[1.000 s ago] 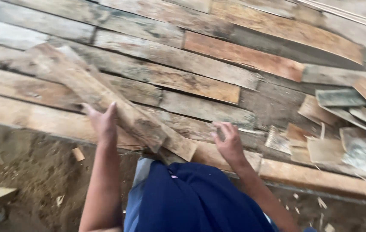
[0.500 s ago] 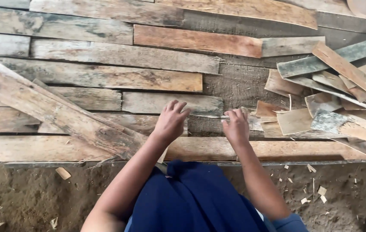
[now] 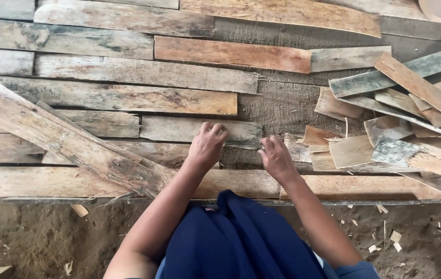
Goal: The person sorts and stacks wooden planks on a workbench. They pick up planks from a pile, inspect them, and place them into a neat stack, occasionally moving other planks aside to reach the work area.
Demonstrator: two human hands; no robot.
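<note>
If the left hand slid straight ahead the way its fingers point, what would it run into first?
Probably the short grey weathered plank that the left hand already rests on; past its far edge lies the longer orange-streaked plank. Depth is hard to judge from above.

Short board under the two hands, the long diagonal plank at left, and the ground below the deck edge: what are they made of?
Short board: weathered raw wood, grey-brown, visible grain, unpainted. The left hand and right hand rest at its right end.
Diagonal plank: rough-sawn wood, splintered near end, dirt-stained.
Ground: seemingly loose soil or sawdust, scattered with wood chips.
</note>
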